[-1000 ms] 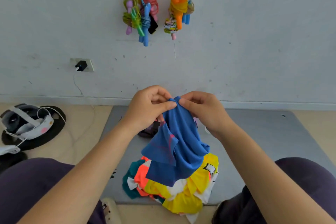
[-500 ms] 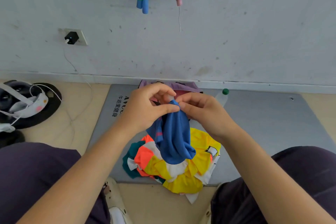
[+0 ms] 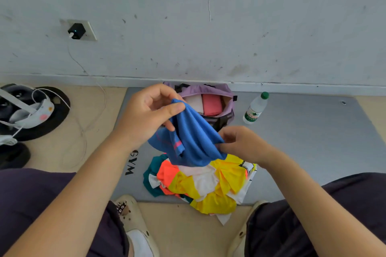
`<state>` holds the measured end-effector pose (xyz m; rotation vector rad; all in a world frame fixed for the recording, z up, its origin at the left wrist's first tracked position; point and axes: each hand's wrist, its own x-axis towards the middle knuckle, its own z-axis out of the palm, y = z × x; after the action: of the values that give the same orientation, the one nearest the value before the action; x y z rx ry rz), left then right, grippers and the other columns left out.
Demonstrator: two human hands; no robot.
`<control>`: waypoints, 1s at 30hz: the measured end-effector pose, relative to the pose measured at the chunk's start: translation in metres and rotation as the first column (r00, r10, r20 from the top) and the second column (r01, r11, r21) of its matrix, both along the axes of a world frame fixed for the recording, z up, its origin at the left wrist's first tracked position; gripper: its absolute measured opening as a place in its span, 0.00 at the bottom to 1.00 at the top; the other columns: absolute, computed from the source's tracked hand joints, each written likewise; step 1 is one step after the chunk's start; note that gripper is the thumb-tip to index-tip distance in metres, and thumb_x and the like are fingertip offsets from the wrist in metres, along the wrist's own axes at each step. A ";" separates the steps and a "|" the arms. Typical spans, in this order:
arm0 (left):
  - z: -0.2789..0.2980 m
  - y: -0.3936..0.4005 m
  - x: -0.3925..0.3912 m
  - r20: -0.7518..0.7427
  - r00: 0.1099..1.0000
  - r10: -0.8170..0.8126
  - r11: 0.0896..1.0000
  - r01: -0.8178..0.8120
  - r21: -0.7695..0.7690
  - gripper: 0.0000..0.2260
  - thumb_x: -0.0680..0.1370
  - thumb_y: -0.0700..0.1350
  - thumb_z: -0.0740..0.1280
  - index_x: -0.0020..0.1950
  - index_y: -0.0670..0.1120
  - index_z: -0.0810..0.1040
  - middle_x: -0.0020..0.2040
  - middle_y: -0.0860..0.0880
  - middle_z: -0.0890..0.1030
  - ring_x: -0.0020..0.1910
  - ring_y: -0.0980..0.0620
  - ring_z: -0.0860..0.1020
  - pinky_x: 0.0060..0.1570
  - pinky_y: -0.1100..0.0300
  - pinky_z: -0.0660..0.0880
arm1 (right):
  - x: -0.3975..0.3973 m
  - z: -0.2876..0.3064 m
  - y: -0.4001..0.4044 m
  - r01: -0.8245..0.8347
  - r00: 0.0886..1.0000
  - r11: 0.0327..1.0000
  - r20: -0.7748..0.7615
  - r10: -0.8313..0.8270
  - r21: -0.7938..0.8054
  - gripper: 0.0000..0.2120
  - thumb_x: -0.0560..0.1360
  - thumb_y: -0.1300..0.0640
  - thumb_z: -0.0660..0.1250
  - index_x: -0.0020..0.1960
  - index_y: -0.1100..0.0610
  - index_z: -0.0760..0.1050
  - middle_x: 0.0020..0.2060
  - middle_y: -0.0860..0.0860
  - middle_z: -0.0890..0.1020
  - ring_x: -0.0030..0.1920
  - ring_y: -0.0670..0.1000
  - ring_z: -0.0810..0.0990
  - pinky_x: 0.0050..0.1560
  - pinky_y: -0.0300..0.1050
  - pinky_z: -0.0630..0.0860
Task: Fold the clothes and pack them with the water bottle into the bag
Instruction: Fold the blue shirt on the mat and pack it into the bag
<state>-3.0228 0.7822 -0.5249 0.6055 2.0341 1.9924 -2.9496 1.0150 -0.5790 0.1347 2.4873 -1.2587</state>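
The left hand (image 3: 146, 115) pinches the top of a blue garment (image 3: 192, 140), and the right hand (image 3: 240, 144) grips its lower edge, holding it above the mat (image 3: 313, 142). At the mat's far edge the purple bag (image 3: 221, 92) sits open with folded pink pieces already inside. The water bottle (image 3: 255, 108) lies just beside it, unpacked. A crumpled pile of clothes (image 3: 204, 183) waits at the near edge, so most folding remains.

Both hands hold a blue garment (image 3: 194, 140) above a pile of bright clothes (image 3: 204, 183) on a grey mat (image 3: 313, 142): the left hand (image 3: 146, 115) pinches its top, the right hand (image 3: 240, 142) grips its lower edge. Behind, an open purple bag (image 3: 208, 102) holds folded clothes, with a water bottle (image 3: 255, 108) lying just beside it.
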 end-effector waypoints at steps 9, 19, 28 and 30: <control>-0.022 -0.014 -0.012 0.001 0.988 0.152 0.983 -0.151 -0.100 0.12 0.77 0.37 0.70 0.40 0.55 0.78 0.37 0.52 0.80 0.32 0.52 0.78 0.31 0.61 0.79 | -0.008 0.017 0.019 0.421 0.898 0.863 -0.008 -0.441 -0.278 0.10 0.78 0.55 0.68 0.42 0.60 0.74 0.28 0.56 0.82 0.24 0.51 0.79 0.25 0.41 0.76; -0.026 -0.018 -0.014 -0.005 0.976 0.215 0.969 -0.214 -0.124 0.03 0.75 0.49 0.70 0.43 0.56 0.76 0.40 0.48 0.84 0.35 0.46 0.85 0.37 0.57 0.82 | -0.002 0.033 0.023 0.432 0.885 0.719 0.104 -0.453 -0.544 0.08 0.79 0.64 0.65 0.57 0.60 0.71 0.31 0.59 0.81 0.28 0.55 0.80 0.28 0.43 0.78; -0.026 -0.020 -0.017 0.064 0.970 0.235 0.969 -0.230 -0.086 0.03 0.75 0.48 0.71 0.43 0.57 0.83 0.42 0.51 0.86 0.38 0.45 0.85 0.44 0.52 0.83 | 0.001 0.046 0.037 0.180 0.966 0.829 -0.064 -0.251 -0.530 0.13 0.80 0.69 0.56 0.49 0.58 0.78 0.34 0.57 0.78 0.30 0.54 0.76 0.33 0.44 0.77; -0.025 -0.019 -0.016 0.081 0.970 0.231 0.971 -0.224 -0.083 0.02 0.73 0.49 0.72 0.43 0.57 0.84 0.42 0.50 0.86 0.39 0.46 0.86 0.44 0.55 0.83 | 0.001 0.046 0.037 0.194 0.962 0.913 -0.115 -0.249 -0.360 0.14 0.80 0.71 0.56 0.50 0.59 0.79 0.34 0.58 0.80 0.31 0.54 0.78 0.35 0.44 0.79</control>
<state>-3.0390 0.7634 -0.5503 0.2712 2.1949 2.0146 -2.9486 1.0521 -0.5330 0.2429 2.3813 -1.8497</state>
